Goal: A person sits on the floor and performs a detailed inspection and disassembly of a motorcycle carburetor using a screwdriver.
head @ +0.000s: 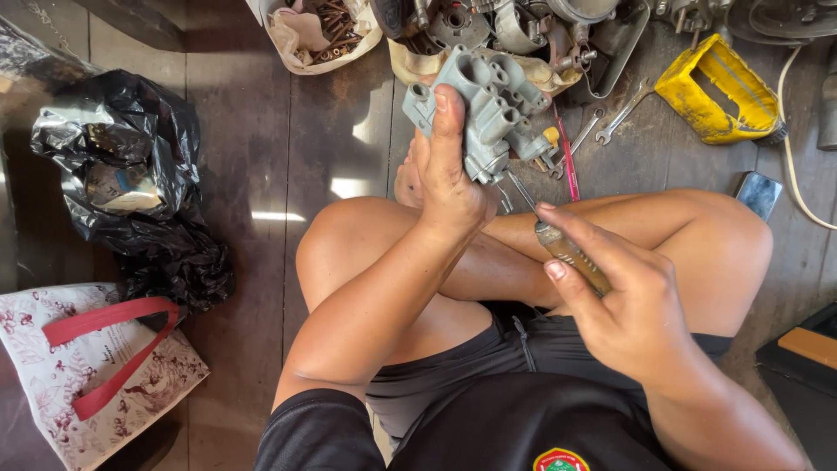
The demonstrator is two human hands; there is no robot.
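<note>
My left hand (446,166) grips a grey cast-metal carburettor body (485,106) and holds it up over my crossed legs, thumb lying along its left side. My right hand (621,305) is closed on a screwdriver (567,251) with a translucent amber handle. Its thin shaft points up and left, and the tip touches the underside of the metal body.
A black plastic bag (131,179) and a white floral bag with red handles (91,366) lie on the wooden floor at left. Ahead sit a bag of rusty screws (323,30), engine parts (523,26), spanners (623,109), a yellow container (719,92) and a phone (757,194).
</note>
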